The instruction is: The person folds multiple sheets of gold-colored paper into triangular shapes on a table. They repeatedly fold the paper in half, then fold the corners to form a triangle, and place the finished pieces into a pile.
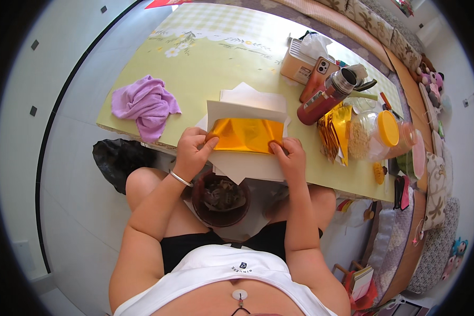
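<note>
At the near edge of the table [195, 79], your left hand [192, 150] and right hand [292, 158] have fingers clamped on the ends of the foil [247, 134]. The table's left holds a cloth [146, 105], its right a flask [319, 105]; floor [84, 168] spreads beyond its left, a sofa [416, 227] beyond its right.

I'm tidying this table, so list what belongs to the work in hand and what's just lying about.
Apparently in use:
gold sheet, held by left hand and right hand
white paper around it
perhaps the stack of gold pieces

Apparently lying about:
purple cloth
flask
phone
yellow-lidded jar
</note>
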A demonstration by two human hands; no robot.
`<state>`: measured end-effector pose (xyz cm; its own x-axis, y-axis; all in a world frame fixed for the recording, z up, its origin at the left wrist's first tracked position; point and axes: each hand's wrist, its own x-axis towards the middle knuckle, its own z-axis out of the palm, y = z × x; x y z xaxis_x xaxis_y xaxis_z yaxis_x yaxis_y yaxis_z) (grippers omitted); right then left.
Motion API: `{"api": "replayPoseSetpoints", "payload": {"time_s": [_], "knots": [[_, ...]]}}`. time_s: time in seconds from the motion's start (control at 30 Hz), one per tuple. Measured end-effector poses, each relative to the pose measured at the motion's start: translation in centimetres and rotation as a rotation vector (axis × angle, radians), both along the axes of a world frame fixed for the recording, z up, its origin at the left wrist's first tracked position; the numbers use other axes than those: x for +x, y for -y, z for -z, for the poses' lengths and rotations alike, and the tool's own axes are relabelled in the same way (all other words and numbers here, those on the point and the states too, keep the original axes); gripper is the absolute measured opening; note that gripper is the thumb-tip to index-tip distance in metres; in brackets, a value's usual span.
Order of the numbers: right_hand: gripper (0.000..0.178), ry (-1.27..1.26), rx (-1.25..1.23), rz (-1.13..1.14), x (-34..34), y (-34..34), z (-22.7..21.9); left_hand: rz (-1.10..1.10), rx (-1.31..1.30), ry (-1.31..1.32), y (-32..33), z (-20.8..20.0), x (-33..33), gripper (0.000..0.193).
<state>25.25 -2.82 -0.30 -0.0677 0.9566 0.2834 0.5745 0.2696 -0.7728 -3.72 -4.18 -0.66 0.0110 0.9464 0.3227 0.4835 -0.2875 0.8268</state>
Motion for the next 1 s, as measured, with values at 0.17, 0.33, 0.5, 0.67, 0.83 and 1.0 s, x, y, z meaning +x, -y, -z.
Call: {"api": "replayPoseSetpoints", "payload": {"time_s": [0.17, 0.33, 0.5, 0.67, 0.83, 1.0], "knots": [[0.020, 0.165, 0.216, 0.137, -1.5, 0.2, 0.3, -0.141, 0.156, -0.277, 0.0, -0.1, 0.2, 0.022], [0.023, 0.183, 0.230, 0.183, -1.6, 0.2, 0.9, -0.164, 0.176, -0.325, -0.4, 0.2, 0.2, 0.026], [0.025, 0.270, 0.234, 0.211, -2.1, -0.1, 0.8, -0.202, 0.233, -0.383, -0.9, 0.8, 0.7, 0.029], [0.026, 0.350, 0.254, 0.266, -2.6, -0.4, 0.8, -0.224, 0.241, -0.463, -1.3, 1.0, 1.0, 0.027], [0.025, 0.355, 0.231, 0.252, -2.5, -0.4, 0.7, -0.266, 0.358, -0.554, -1.3, -0.5, 1.8, 0.024], [0.025, 0.358, 0.239, 0.245, -2.6, -0.5, 0.7, 0.361, 0.334, -0.521, -1.1, 0.8, 1.8, 0.041]]}}
